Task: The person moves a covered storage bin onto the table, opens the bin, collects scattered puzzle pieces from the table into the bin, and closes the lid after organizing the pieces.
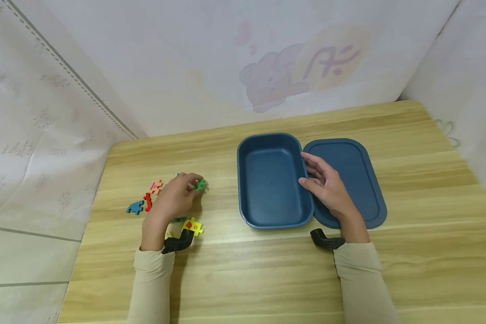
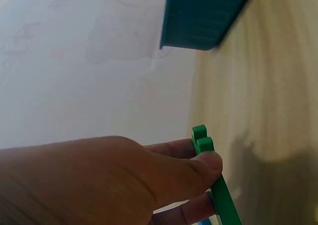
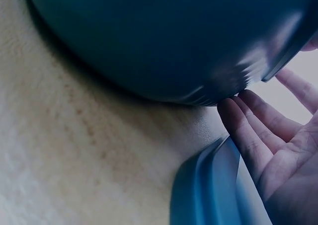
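My left hand [image 1: 173, 195] pinches a green puzzle piece [image 1: 200, 184] between thumb and fingers. In the left wrist view the green piece [image 2: 226, 200] stands on edge against the thumb tip, with bumps along its upper end. My right hand [image 1: 328, 189] is at the right side of a deep blue box [image 1: 272, 189]. Seen from the right wrist, its fairly straight fingers [image 3: 248, 130] rest at the box's outer wall [image 3: 174, 51], while the head view shows the thumb over the rim. Beneath this hand lies a flat blue lid [image 1: 354, 180].
Around my left hand lie several puzzle pieces: a pink one [image 1: 155, 186], a red one [image 1: 147, 202], a blue one [image 1: 135, 207] and a yellow one [image 1: 197, 227]. Some are partly hidden by the hand. A printed cloth [image 1: 210, 67] hangs behind the wooden table [image 1: 243, 279].
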`<state>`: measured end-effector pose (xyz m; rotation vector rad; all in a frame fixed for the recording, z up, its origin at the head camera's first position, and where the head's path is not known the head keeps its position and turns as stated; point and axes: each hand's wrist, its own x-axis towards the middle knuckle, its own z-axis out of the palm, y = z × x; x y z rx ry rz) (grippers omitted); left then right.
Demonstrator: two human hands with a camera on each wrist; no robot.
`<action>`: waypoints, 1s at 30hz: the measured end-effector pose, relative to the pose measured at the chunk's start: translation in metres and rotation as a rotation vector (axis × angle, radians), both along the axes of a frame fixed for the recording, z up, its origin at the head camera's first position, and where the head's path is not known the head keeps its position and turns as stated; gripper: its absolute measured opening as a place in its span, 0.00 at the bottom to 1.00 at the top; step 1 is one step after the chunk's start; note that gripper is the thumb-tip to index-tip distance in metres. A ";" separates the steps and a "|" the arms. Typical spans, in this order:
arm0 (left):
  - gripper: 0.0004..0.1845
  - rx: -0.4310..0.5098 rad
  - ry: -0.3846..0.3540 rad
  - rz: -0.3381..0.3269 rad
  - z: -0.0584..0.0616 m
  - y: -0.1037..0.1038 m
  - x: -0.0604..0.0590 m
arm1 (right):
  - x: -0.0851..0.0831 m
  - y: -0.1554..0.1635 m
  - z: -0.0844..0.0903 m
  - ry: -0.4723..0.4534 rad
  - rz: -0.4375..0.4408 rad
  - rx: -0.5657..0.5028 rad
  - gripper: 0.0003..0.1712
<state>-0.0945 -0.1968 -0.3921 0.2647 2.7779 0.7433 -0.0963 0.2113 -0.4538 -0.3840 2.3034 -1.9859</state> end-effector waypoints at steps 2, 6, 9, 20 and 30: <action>0.21 0.014 0.001 0.017 0.001 0.000 -0.001 | 0.000 -0.002 -0.001 -0.007 0.005 0.006 0.37; 0.20 0.058 0.023 0.025 0.002 0.005 -0.009 | 0.000 -0.003 -0.002 0.000 0.002 0.007 0.37; 0.20 0.076 0.028 0.020 0.003 0.010 -0.011 | -0.001 -0.003 -0.002 0.007 0.004 0.008 0.37; 0.21 0.115 0.053 0.019 0.008 0.007 -0.010 | 0.001 -0.002 0.003 0.009 -0.016 -0.002 0.37; 0.21 0.163 0.057 0.016 0.009 0.008 -0.009 | -0.001 -0.002 0.000 0.014 0.000 -0.005 0.37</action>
